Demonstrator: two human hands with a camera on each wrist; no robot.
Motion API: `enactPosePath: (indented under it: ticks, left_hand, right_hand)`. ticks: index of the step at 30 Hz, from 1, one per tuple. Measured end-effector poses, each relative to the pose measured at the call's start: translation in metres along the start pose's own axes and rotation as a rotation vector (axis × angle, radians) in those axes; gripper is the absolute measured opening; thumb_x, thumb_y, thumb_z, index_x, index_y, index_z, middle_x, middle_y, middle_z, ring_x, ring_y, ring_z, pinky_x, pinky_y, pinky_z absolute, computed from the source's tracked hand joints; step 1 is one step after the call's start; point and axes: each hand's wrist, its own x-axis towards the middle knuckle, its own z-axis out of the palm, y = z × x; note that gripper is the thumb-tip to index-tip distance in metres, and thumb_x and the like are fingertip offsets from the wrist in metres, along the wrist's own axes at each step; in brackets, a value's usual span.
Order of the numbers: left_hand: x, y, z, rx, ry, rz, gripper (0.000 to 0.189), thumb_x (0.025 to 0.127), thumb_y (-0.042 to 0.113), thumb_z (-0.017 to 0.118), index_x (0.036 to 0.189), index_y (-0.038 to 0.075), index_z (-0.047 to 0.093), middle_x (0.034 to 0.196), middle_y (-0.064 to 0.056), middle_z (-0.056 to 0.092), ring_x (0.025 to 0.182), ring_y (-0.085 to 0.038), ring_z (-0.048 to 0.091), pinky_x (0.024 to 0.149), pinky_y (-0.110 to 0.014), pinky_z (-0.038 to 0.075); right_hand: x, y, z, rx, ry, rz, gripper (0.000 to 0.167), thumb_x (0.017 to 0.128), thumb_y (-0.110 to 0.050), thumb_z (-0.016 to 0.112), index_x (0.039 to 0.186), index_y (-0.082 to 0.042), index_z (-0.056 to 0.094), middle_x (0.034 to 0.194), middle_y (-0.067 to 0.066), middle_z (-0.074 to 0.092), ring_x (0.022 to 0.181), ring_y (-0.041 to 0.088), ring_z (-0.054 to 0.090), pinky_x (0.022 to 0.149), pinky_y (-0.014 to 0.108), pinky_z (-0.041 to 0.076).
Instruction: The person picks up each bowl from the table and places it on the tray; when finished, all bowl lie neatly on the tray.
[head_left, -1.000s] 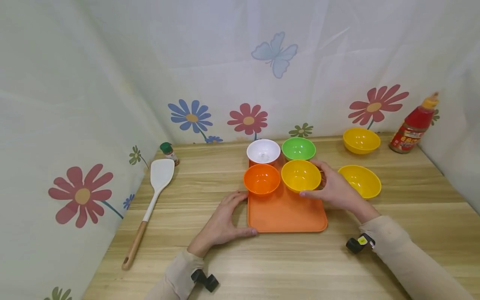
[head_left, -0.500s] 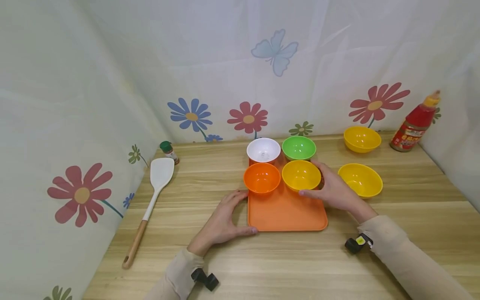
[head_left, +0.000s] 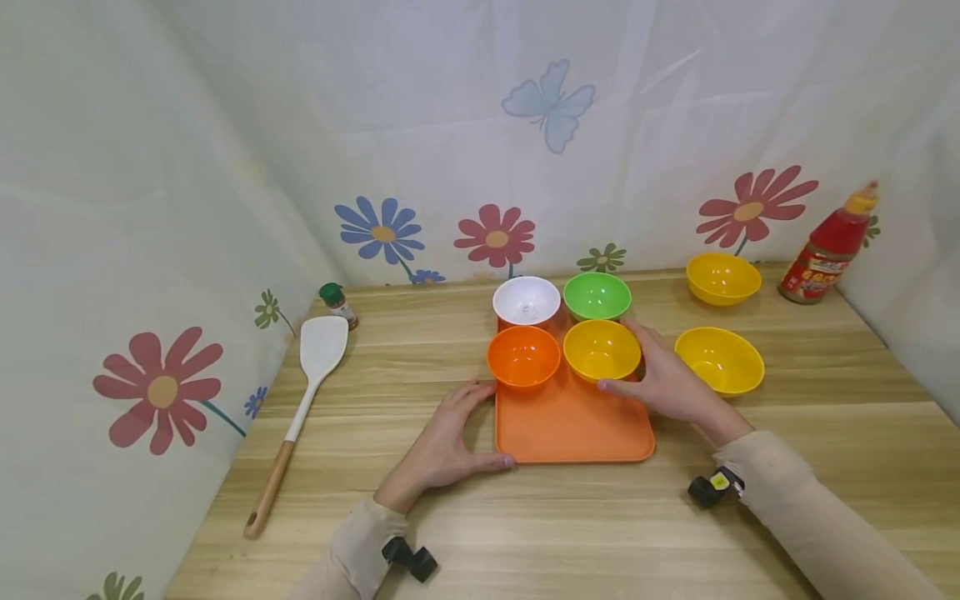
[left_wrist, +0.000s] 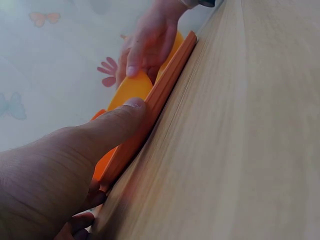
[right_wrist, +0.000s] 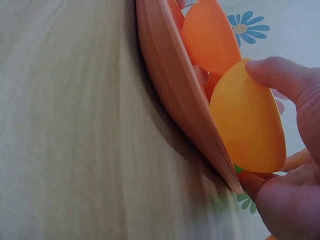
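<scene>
An orange tray [head_left: 573,427] carries a white bowl [head_left: 527,302] and a green bowl [head_left: 597,297] at the back, with an orange bowl [head_left: 523,358] and a yellow bowl [head_left: 602,353] in front of them. My right hand [head_left: 670,377] grips that yellow bowl, thumb at its front rim and fingers round its far right side. Across the tray's front left corner my left hand [head_left: 442,440] holds the tray, its thumb [left_wrist: 131,107] on the front edge and its fingers at the left side. In the right wrist view the yellow bowl [right_wrist: 248,122] stands upright close over the tray.
Two more yellow bowls stand on the wooden table to the right, one at the back [head_left: 723,279] and one nearer [head_left: 731,362]. A red sauce bottle [head_left: 825,258] is in the back right corner. On the left lie a white spatula [head_left: 322,350] and a green-capped jar [head_left: 339,307].
</scene>
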Motion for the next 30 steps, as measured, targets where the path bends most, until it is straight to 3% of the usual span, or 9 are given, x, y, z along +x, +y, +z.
enactPosePath:
  ticks: [6, 14, 21, 25, 30]
  left_hand:
    - [0.000, -0.001, 0.000, 0.010, -0.002, -0.003, 0.116, 0.079, 0.070, 0.094, 0.170, 0.017, 0.046, 0.174, -0.003, 0.044, 0.163, -0.024, 0.035, 0.134, -0.054, 0.032]
    - [0.000, -0.001, 0.001, 0.002, 0.001, -0.010, 0.116, 0.079, 0.069, 0.094, 0.170, 0.017, 0.046, 0.175, -0.003, 0.044, 0.164, -0.024, 0.034, 0.134, -0.054, 0.032]
    - [0.000, -0.002, 0.001, 0.008, -0.001, -0.014, 0.116, 0.079, 0.069, 0.094, 0.171, 0.018, 0.045, 0.175, -0.002, 0.043, 0.165, -0.024, 0.034, 0.135, -0.054, 0.032]
    - [0.000, -0.002, 0.001, 0.008, -0.001, -0.015, 0.116, 0.079, 0.069, 0.094, 0.171, 0.018, 0.045, 0.175, -0.002, 0.043, 0.165, -0.024, 0.034, 0.135, -0.054, 0.032]
    - [0.000, -0.002, 0.002, 0.004, 0.002, -0.010, 0.116, 0.078, 0.070, 0.094, 0.170, 0.019, 0.046, 0.175, -0.001, 0.043, 0.164, -0.024, 0.035, 0.134, -0.054, 0.032]
  right_hand:
    - [0.000, 0.000, -0.003, 0.035, -0.002, -0.030, 0.129, 0.091, -0.034, 0.095, 0.181, -0.019, 0.004, 0.177, 0.019, 0.028, 0.155, 0.044, 0.040, 0.129, 0.071, 0.033]
    - [-0.002, -0.003, -0.009, 0.050, 0.010, -0.026, 0.131, 0.088, -0.042, 0.097, 0.180, -0.015, 0.007, 0.175, 0.022, 0.027, 0.156, 0.050, 0.040, 0.125, 0.071, 0.039]
    - [-0.007, -0.014, -0.019, 0.045, 0.039, 0.002, 0.129, 0.089, -0.050, 0.094, 0.180, -0.014, 0.009, 0.177, 0.022, 0.030, 0.159, 0.051, 0.039, 0.127, 0.071, 0.036]
    - [-0.010, -0.020, -0.029, 0.039, 0.073, 0.001, 0.123, 0.091, -0.049, 0.093, 0.179, -0.018, 0.014, 0.179, 0.021, 0.030, 0.158, 0.053, 0.040, 0.125, 0.072, 0.039]
    - [-0.014, -0.022, -0.044, 0.040, 0.158, -0.083, 0.115, 0.092, -0.034, 0.095, 0.177, -0.013, 0.021, 0.179, 0.022, 0.031, 0.159, 0.051, 0.038, 0.127, 0.071, 0.035]
